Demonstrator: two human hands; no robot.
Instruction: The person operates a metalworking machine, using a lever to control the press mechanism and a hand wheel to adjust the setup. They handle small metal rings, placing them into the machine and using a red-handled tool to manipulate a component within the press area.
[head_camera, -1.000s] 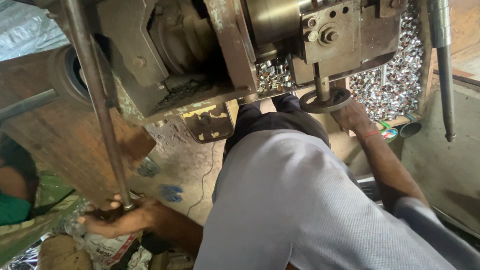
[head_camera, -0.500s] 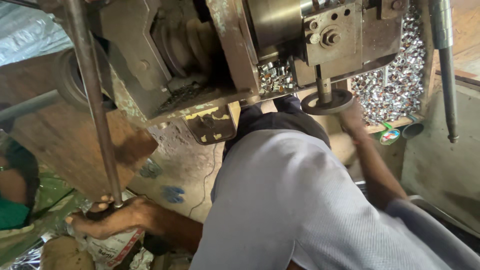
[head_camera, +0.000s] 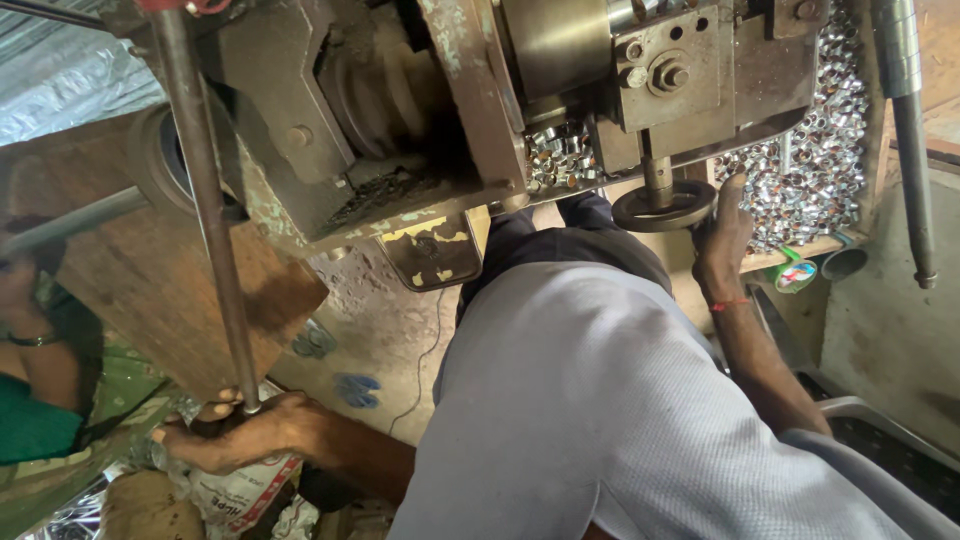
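Note:
A worn green-grey lathe-like machine (head_camera: 420, 120) fills the top of the view. My left hand (head_camera: 240, 435) is low on the left, closed around the bottom end of a long steel rod (head_camera: 205, 220) that runs up to the machine. My right hand (head_camera: 722, 235), with a red thread at the wrist, reaches up on the right. Its fingers hold the right rim of a small round handwheel (head_camera: 660, 208) under the machine's block. My grey shirt (head_camera: 600, 420) covers the middle.
A heap of shiny metal rings (head_camera: 810, 160) lies in a tray behind the handwheel. A person in green (head_camera: 40, 400) sits at the left edge. A printed sack (head_camera: 235, 495), a wooden board (head_camera: 150, 290) and blue sandals (head_camera: 355, 388) are below.
My right hand has slid from under the handwheel up to its right rim. My left hand stays on the rod's lower end.

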